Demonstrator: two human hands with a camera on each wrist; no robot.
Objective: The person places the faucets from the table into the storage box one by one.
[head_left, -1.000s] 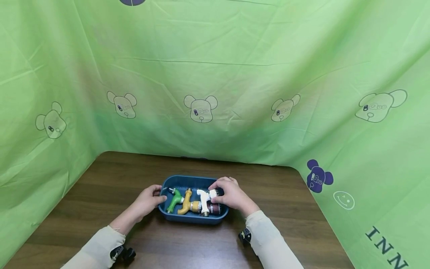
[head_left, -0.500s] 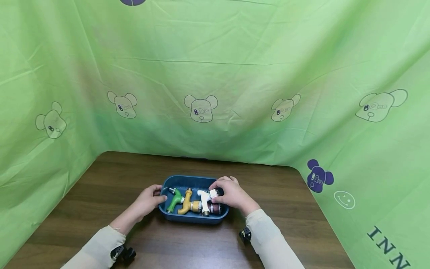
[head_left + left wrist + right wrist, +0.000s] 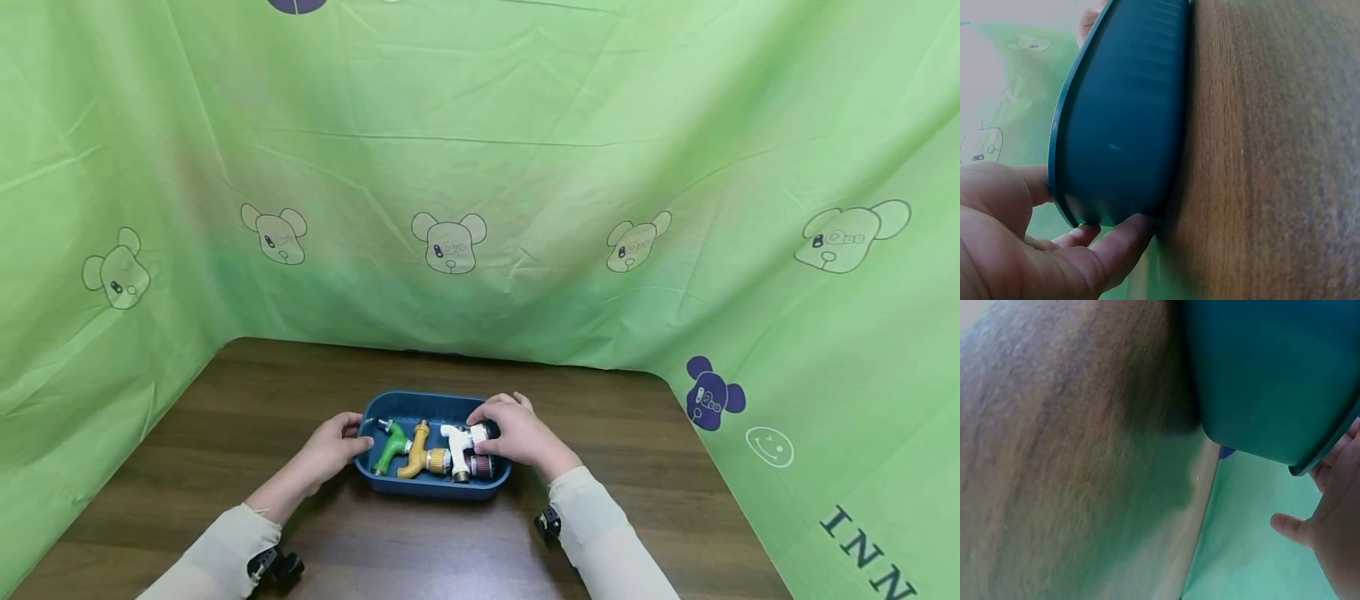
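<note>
Left hand (image 3: 330, 446) grips the blue tray's (image 3: 431, 486) end on the counter (image 3: 225, 417); right hand (image 3: 517, 433) seems to pinch the white faucet (image 3: 456, 444), which next needs lifting clear.

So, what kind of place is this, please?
Probably a staged recording setup, not a home or workshop: a green cloth with cartoon bear prints curtains off a dark wooden table on all sides, and only a blue plastic tray of coloured plastic taps sits there.
</note>
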